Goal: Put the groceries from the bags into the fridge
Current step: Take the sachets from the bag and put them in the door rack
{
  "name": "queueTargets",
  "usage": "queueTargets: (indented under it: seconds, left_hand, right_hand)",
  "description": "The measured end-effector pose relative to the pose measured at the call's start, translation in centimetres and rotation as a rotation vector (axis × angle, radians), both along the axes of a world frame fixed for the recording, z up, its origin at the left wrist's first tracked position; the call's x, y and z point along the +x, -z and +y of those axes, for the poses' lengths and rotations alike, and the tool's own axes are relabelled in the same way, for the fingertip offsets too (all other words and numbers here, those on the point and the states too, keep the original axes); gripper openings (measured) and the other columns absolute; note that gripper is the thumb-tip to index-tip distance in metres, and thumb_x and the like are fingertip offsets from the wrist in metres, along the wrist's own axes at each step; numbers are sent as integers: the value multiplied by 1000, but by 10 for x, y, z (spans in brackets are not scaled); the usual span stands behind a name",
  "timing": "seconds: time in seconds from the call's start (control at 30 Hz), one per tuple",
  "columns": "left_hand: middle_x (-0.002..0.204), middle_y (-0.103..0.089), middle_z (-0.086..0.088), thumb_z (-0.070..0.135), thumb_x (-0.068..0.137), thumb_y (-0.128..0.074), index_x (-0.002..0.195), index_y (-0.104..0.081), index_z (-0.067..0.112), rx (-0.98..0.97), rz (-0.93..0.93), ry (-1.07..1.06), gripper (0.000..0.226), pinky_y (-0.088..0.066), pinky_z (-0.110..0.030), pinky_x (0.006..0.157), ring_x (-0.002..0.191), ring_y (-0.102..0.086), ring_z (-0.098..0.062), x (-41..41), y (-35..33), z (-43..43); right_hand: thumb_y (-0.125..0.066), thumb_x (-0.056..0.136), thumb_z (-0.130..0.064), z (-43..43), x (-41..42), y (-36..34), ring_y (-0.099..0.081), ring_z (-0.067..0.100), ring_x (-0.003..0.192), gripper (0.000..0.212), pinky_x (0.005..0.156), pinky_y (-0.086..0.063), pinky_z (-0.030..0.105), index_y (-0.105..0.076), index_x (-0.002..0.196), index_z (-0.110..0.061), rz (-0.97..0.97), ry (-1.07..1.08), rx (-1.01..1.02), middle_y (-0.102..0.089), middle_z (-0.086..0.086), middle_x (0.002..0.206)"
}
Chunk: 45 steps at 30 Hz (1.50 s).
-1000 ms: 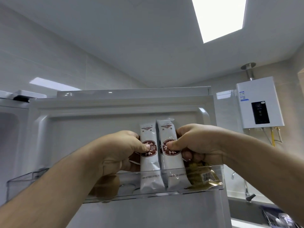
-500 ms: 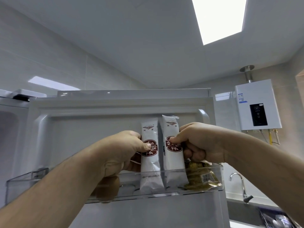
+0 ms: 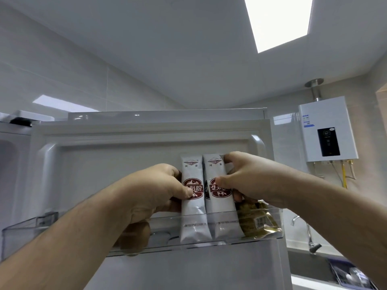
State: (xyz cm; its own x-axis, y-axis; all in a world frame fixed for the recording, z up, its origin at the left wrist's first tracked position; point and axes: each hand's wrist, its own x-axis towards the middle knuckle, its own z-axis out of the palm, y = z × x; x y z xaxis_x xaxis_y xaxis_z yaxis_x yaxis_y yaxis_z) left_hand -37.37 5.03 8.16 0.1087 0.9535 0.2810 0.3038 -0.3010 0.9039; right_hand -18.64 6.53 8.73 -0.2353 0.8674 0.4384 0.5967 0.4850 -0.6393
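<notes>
Right hand [image 3: 249,181] regripped packet [image 3: 217,208] (higher).

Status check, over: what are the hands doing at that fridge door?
Left hand grips left sachet. Right hand grips right sachet. Both upright in door shelf. Gold packet beside them, right.

The left part of the bin [image 3: 27,231] is free from above, as far as the left hand [image 3: 152,193] on the left sachet [image 3: 193,214]. Further right the way is closed: the right sachet [image 3: 218,206] in the right hand [image 3: 251,178] stands just beside it, and a packet [image 3: 258,223] fills the right corner.
</notes>
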Motion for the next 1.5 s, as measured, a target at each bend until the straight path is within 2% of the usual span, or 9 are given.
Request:
queueTargets:
  seconds: [0.33,0.47,0.57,0.7,0.8,0.93,1.07,1.23,1.5]
  left_hand:
    - [82,-74,-13,-9,86,-61,96,-65,-1,22,60,-4,14,-61,-36,73,79,-72,-25,3,2,0]
    - [98,-73,-13,25,56,-75,115,-60,7,173,221,-157,63,-57,-46,87,91,-71,-27,3,1,-6]
    - [106,-71,-6,45,49,-78,126,-55,11,243,267,-194,87,-54,-46,91,96,-69,-24,2,1,-8]
    - [128,-52,6,48,81,-63,139,-41,25,636,417,-473,66,-46,-32,95,109,-53,-12,2,11,-14]
    - [118,-52,14,53,83,-48,125,-50,29,1008,571,-561,48,-41,-25,85,106,-50,-9,7,25,-37]
    - [112,-59,14,49,79,-48,113,-59,26,1155,670,-419,42,-39,-21,85,100,-50,-8,25,52,-58]
    - [115,-66,10,49,75,-49,111,-66,25,1117,666,-327,46,-39,-17,92,106,-52,-7,45,68,-59]
    - [119,-67,2,47,76,-49,113,-67,21,1072,710,-227,48,-43,-38,94,107,-65,-20,72,81,-50]
    - [113,-69,6,43,79,-51,108,-70,21,1000,514,60,41,-43,-25,93,103,-60,-8,167,123,-50]
  right_hand:
    - [-72,87,-25,9,4,1,-62,20,67,30,56,-46,32,-53,109,-21,-38,-9,14,-75,12,91]
    - [-77,83,-22,1,5,1,-69,20,69,76,56,-56,30,-33,143,-31,85,14,74,-69,10,102]
    - [-74,84,-35,-5,9,2,-69,15,84,75,63,-57,27,-33,146,-28,31,55,185,-60,0,121]
    - [-59,89,-49,-12,17,9,-55,4,107,55,87,-48,23,-43,139,-34,-209,164,498,-53,-13,132]
    - [-54,90,-47,-20,26,22,-54,2,106,48,84,-41,13,-50,135,-33,-295,175,670,-57,-16,129]
    - [-58,91,-41,-27,41,45,-55,0,110,40,82,-31,1,-58,129,-31,-328,196,715,-61,-17,126]
    - [-59,87,-41,-35,59,69,-48,-13,85,39,79,-29,0,-61,124,-27,-350,277,691,-66,-14,119]
    - [-55,87,-41,-59,92,94,-60,4,106,43,88,-41,14,-60,127,-26,-319,414,642,-66,-11,122]
    - [-48,86,-45,-126,192,149,-60,7,114,48,96,-50,28,-58,129,-25,-268,583,513,-65,-10,124]
